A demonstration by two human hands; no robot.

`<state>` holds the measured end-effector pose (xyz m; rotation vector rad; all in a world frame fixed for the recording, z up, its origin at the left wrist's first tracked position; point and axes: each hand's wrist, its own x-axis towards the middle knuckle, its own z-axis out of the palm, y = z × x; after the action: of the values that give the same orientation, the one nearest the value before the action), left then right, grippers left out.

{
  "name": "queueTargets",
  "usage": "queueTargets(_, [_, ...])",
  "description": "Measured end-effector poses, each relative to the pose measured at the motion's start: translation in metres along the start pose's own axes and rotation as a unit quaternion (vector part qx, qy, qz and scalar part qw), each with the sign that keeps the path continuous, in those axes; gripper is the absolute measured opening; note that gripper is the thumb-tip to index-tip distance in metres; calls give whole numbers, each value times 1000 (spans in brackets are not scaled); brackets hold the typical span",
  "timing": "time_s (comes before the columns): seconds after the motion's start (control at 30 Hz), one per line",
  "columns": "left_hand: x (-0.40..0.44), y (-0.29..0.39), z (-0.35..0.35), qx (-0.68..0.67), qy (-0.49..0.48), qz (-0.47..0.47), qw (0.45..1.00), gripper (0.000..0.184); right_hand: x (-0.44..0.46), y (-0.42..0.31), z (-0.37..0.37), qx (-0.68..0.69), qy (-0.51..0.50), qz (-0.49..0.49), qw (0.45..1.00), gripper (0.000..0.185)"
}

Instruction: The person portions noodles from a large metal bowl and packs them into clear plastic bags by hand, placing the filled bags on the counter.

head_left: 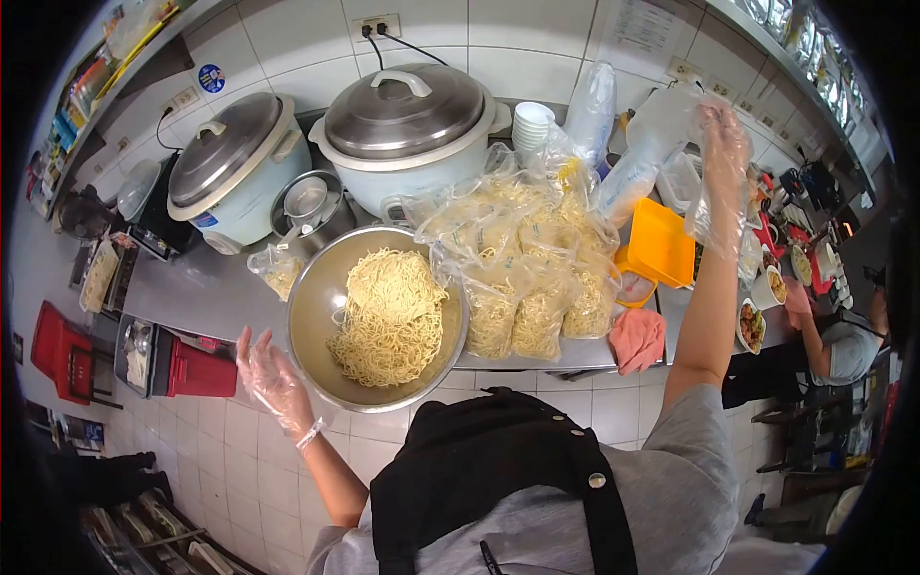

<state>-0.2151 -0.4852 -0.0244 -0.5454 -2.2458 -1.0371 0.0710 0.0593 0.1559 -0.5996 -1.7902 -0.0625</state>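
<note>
My left hand (272, 379), in a clear plastic glove, is open with fingers spread, beside the left rim of a large metal bowl (309, 337). A loose heap of cooked noodles (391, 316) lies in the bowl. Out to the far right, my right hand (724, 144), also gloved, is raised at the back of the counter. Its fingers are closed on a thin clear plastic bag (666, 113). Several knotted clear bags of noodles (537, 321) are piled right of the bowl. A small bag of noodles (278, 271) sits at the bowl's left.
Two large lidded cookers (407, 120) (240, 168) stand along the tiled wall. Right of the noodle bags are stacked white cups (532, 129), an orange container (661, 244) and a pink cloth (637, 342). Another person (843, 350) is at the far right near bowls of food.
</note>
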Motion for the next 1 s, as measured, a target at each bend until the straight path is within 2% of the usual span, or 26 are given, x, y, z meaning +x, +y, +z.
queueTargets(0.07, [2, 25, 4, -57, -21, 44, 997, 27, -3, -38, -5, 204, -70, 196, 957, 17])
queueTargets(0.1, [3, 42, 7, -84, -36, 67, 994, 31, -10, -57, 0, 210, -74, 195, 955, 17])
queueTargets(0.17, [1, 73, 16, -128, -84, 166, 974, 47, -23, -95, 14, 299, -159, 204, 919, 22])
queueTargets(0.23, [-5, 101, 34, -234, -126, 225, 937, 59, -41, -118, 40, 277, -236, 223, 904, 29])
queueTargets(0.3, [-11, 129, 45, -201, -144, 274, 929, 72, -57, -169, 49, 341, -313, 301, 834, 35])
queueTargets(0.37, [-7, 142, 58, -227, -166, 260, 924, 70, -79, -213, 69, 352, -402, 332, 778, 39])
queueTargets(0.43, [-7, 134, 67, -263, -190, 249, 913, 68, -107, -213, 103, 514, -427, 331, 666, 60])
queueTargets(0.47, [-6, 121, 73, -273, -161, 209, 925, 62, -117, -217, 112, 517, -427, 329, 665, 60])
queueTargets(0.5, [0, 119, 69, -282, -133, 168, 935, 57, -127, -222, 117, 638, -375, 380, 556, 71])
queueTargets(0.53, [2, 119, 61, -286, -70, 130, 947, 37, -136, -229, 120, 738, -312, 419, 428, 83])
queueTargets(0.57, [2, 112, 60, -282, -66, 130, 948, 37, -148, -238, 118, 740, -315, 416, 425, 83])
queueTargets(0.63, [-1, 90, 63, -309, -35, 6, 950, 28, -180, -260, 101, 719, -189, 311, 592, 77])
queueTargets(0.67, [-3, 80, 66, -298, -35, 4, 954, 21, -192, -280, 88, 618, -224, 192, 729, 69])
queueTargets(0.7, [1, 77, 63, -296, -33, 1, 955, 21, -199, -294, 79, 488, -248, 65, 834, 61])
queueTargets(0.73, [3, 75, 59, -317, -39, 23, 947, 18, -208, -294, 90, 489, -252, 69, 833, 61])
queueTargets(0.8, [-5, 53, 58, -337, -54, 42, 939, 16, -227, -292, 120, 440, -379, -73, 811, 44])
queueTargets(0.83, [-12, 24, 69, -511, -147, -128, 837, 18, -232, -296, 127, 440, -379, -70, 811, 44])
queueTargets(0.87, [-14, 5, 73, -645, -228, -288, 670, 20, -232, -306, 133, 635, -439, 252, 584, 34])
queueTargets(0.9, [-4, 13, 54, -644, -229, -290, 670, 20, -233, -313, 138, 704, -413, 525, 240, 26])
queueTargets(0.97, [20, 26, 20, -740, -225, -468, 427, 23, -232, -317, 156, 661, -442, 563, 226, 24])
queueTargets(1.0, [26, 8, 16, -766, -236, -448, 397, 26, -233, -315, 169, 677, -465, 530, 211, 28])
